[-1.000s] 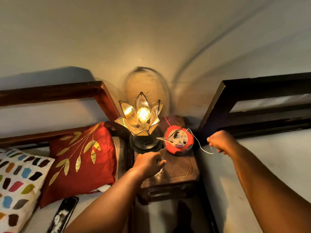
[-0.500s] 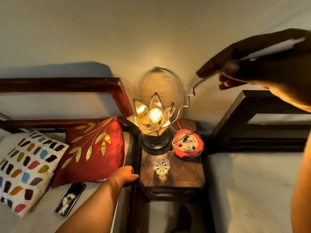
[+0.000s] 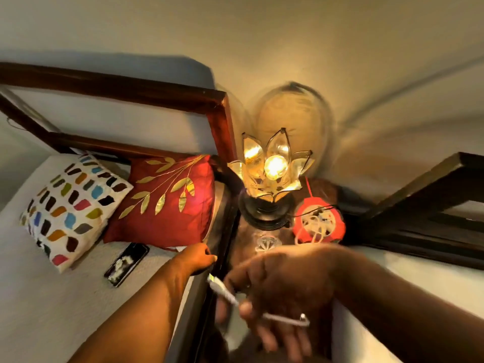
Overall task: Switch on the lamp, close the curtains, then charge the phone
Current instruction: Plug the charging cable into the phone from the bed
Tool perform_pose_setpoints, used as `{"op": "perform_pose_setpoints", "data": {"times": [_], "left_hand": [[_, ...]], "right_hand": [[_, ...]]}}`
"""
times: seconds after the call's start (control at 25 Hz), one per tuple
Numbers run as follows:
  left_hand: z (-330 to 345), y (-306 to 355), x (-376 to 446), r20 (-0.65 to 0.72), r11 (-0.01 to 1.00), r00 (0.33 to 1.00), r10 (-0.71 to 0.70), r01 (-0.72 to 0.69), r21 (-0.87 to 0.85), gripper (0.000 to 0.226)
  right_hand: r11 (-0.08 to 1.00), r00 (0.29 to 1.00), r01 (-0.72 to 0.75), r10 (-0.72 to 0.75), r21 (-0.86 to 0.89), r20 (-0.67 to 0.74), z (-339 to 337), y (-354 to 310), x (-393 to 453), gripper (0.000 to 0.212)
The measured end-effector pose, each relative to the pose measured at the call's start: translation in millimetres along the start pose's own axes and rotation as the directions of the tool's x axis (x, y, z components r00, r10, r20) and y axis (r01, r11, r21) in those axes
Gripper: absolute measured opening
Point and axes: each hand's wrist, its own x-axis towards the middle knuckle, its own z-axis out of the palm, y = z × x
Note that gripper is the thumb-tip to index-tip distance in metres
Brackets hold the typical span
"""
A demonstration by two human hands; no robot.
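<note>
While the phone (image 3: pixel 126 264) lies face up on the bed (image 3: pixel 47 297), just in front of the red cushion (image 3: pixel 167 197) and well clear of the cable, the charging step looks to be the one in hand. The right hand (image 3: pixel 282 292) pinches the white cable (image 3: pixel 225 290) a little behind its plug, which points left toward the bed; that grip is closed on the cable. The left hand (image 3: pixel 197 258) rests at the bed's edge with its fingers curled, nothing visibly in them, near the phone. To do this well, I would say the left hand should pick up or steady the phone and turn its port toward the plug. The cable runs back toward the red reel (image 3: pixel 318 224) on the bench (image 3: pixel 243 242), beside the lit lamp (image 3: pixel 272 169) and a small glass (image 3: pixel 268 243), so slack should be drawn gently.
</note>
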Motion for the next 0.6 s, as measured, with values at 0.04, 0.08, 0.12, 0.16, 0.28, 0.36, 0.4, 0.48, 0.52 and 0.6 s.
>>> {"op": "perform_pose_setpoints", "data": {"times": [0.04, 0.08, 0.12, 0.16, 0.28, 0.36, 0.4, 0.48, 0.52, 0.6], "left_hand": [[3.6, -11.0, -0.8, 0.011, 1.000, 1.000, -0.022, 0.022, -0.007, 0.026], [7.3, -24.4, -0.7, 0.029, 0.999, 0.999, -0.046, 0.046, -0.023, 0.028], [11.5, -40.0, -0.4, 0.045, 0.996, 0.997, -0.071, 0.072, -0.043, 0.028], [14.9, -55.9, 0.8, 0.053, 0.994, 0.994, -0.092, 0.096, -0.060, 0.026], [21.3, -106.4, 8.3, 0.050, 0.984, 0.986, -0.161, 0.164, -0.075, 0.027], [20.2, -138.8, 14.2, 0.024, 0.977, 0.979, -0.203, 0.204, -0.063, 0.048], [19.0, -157.4, 19.5, 0.013, 0.974, 0.976, -0.218, 0.218, -0.066, 0.055], [13.8, -195.4, 32.9, -0.008, 0.969, 0.972, -0.235, 0.234, -0.085, 0.065], [10.1, -214.5, 40.5, -0.025, 0.965, 0.969, -0.244, 0.240, -0.101, 0.070], [3.6, -249.5, 54.6, -0.082, 0.963, 0.965, -0.249, 0.238, -0.122, 0.080]], "right_hand": [[0.998, 0.998, -0.045, 0.043, 0.052, 0.046, 1.2, 7.1, 16.3, 0.024], [0.992, 0.996, -0.091, 0.089, 0.087, 0.032, 2.7, 19.8, 38.9, 0.023], [0.985, 0.991, -0.126, 0.131, 0.117, -0.036, 5.4, 33.2, 63.2, 0.021], [0.971, 0.973, -0.145, 0.174, 0.190, -0.150, 7.9, 46.8, 86.1, 0.019], [0.903, 0.833, -0.061, 0.280, 0.424, -0.477, 10.2, 67.9, 145.0, 0.010], [0.903, 0.750, -0.040, 0.310, 0.428, -0.584, 3.8, 67.9, 180.8, 0.009], [0.909, 0.725, -0.054, 0.320, 0.413, -0.610, -1.5, 67.2, 200.3, 0.010], [0.909, 0.688, -0.116, 0.364, 0.400, -0.628, -13.1, 66.7, 237.3, 0.012], [0.908, 0.666, -0.150, 0.386, 0.392, -0.639, -19.0, 68.7, 256.7, 0.013], [0.908, 0.615, -0.185, 0.406, 0.377, -0.676, -30.3, 75.6, 290.9, 0.015]]}}
